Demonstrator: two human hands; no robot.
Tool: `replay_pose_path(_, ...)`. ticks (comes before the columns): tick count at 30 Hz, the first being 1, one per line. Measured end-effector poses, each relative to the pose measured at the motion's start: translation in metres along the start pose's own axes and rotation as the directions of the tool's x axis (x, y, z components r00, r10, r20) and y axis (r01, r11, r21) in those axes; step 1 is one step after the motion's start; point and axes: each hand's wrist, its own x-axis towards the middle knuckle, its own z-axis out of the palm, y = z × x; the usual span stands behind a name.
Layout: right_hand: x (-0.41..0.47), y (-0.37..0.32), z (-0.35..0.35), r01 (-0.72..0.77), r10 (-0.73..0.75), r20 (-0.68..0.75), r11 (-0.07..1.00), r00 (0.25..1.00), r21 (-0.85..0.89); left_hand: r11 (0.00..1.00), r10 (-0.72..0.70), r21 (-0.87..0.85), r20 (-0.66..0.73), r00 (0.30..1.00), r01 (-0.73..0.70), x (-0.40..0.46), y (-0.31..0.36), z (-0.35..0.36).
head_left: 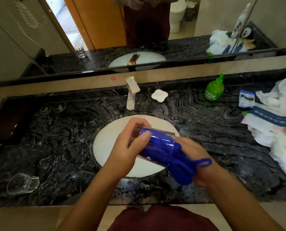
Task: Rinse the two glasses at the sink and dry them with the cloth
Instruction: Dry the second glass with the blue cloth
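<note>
Over the white sink basin [109, 140], my left hand [129, 147] grips a clear glass [162, 132] lying on its side, thumb on top. A blue cloth [164, 147] is stuffed inside this glass and trails out of its mouth. My right hand [199, 162] holds the bunched cloth at the glass's opening; its fingers are mostly hidden behind the cloth. The second clear glass [23, 183] lies on its side on the dark marble counter at the front left.
A chrome faucet [132, 92] stands behind the basin, with a white soap dish [159, 95] and a green soap bottle [214, 90] to its right. White plastic bags and packets [275, 120] cover the counter's right end. A mirror [105, 30] runs along the back.
</note>
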Motion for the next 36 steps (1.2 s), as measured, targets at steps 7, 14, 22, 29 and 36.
replay_pose_path(7, -0.007, 0.002, -0.012, 0.304, -0.161, 0.262, 0.365, 0.952, -0.880, 0.952, -0.296, -0.091, -0.019, 0.955, 0.293, 0.012, -0.001, -0.003)
replay_pose_path(14, -0.004, 0.017, -0.017, 0.314, -0.285, 0.206, 0.409, 0.936, -0.857, 0.888, -0.444, -0.123, 0.027, 0.896, 0.444, 0.007, -0.008, 0.001)
replay_pose_path(22, -0.004, 0.020, -0.010, 0.040, -0.025, -0.083, 0.983, 0.996, 0.181, 0.997, 0.010, -0.080, -0.030, 1.000, -0.012, -0.003, -0.006, 0.011)
replay_pose_path(29, -0.016, 0.019, -0.016, 0.113, -0.119, 0.008, 0.919, 0.993, -0.378, 0.994, -0.095, -0.066, -0.109, 0.990, 0.088, 0.000, 0.000, 0.018)
replay_pose_path(36, -0.025, 0.004, -0.020, 0.407, -0.363, 0.364, 0.047, 0.858, -0.912, 0.891, -0.394, -0.259, -0.038, 0.918, 0.372, 0.007, 0.003, 0.022)
